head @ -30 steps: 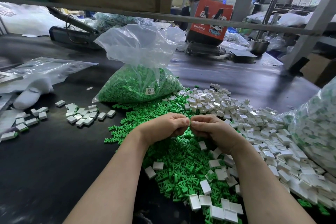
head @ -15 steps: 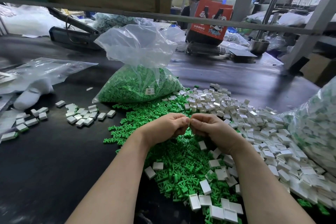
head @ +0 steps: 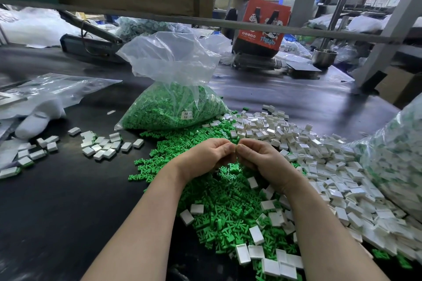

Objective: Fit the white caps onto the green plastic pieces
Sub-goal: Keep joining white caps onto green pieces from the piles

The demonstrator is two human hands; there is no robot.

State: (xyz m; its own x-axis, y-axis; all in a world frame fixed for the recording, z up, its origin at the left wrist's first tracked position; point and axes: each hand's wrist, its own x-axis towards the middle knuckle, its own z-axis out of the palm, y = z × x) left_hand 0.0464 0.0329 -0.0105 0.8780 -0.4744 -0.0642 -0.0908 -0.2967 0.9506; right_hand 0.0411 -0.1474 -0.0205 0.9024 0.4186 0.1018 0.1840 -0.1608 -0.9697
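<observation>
Dark tabletop (head: 57,212) carries the green plastic pieces (head: 228,210) heap, white caps (head: 331,166) beside it. Above that heap my left hand (head: 205,157) and right hand (head: 262,159) curl fingertip to fingertip; contents hidden. Misaligned pressing could jam or drop the part, I judge.

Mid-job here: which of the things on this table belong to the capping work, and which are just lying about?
Job:
- loose green pieces
- loose white caps
- bag of green pieces
- capped pieces at the left
- left hand and right hand, fingertips together; what they pinch is hidden

Lying about:
- white glove
- red carton
- metal bowl
</observation>
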